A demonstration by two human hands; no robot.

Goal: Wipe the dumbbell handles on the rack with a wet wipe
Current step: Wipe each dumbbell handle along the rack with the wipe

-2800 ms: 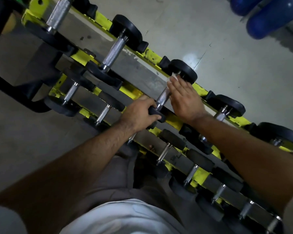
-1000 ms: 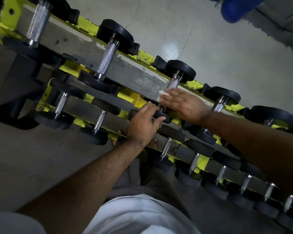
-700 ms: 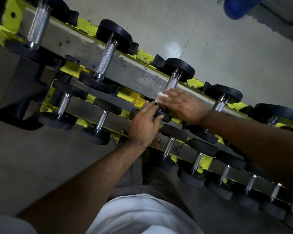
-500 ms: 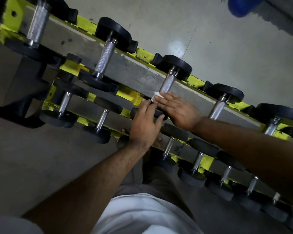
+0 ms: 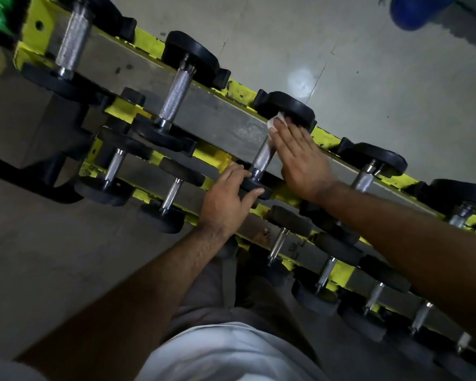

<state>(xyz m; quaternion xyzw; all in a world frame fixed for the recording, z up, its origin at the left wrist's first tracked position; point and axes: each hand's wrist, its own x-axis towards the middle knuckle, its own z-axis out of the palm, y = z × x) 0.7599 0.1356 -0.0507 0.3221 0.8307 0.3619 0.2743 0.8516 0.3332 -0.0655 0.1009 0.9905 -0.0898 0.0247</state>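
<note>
While left hand point(image 5: 226, 202) grips the near weight head point(image 5: 254, 187), rack point(image 5: 226, 122) holds dumbbells.
Right hand point(image 5: 302, 158), fingers straight, presses wet wipe point(image 5: 276, 122) on handle point(image 5: 261, 158).

- You are in a gym's free-weights area: a yellow-edged two-tier rack point(image 5: 217, 155) carries rows of dumbbells point(image 5: 176, 89) with black round heads and knurled steel handles.
- Beneath it lies a bare grey concrete floor point(image 5: 368, 78) with scored joints.
- At the top right edge sits a blue rounded object point(image 5: 421, 9), blurred.
</note>
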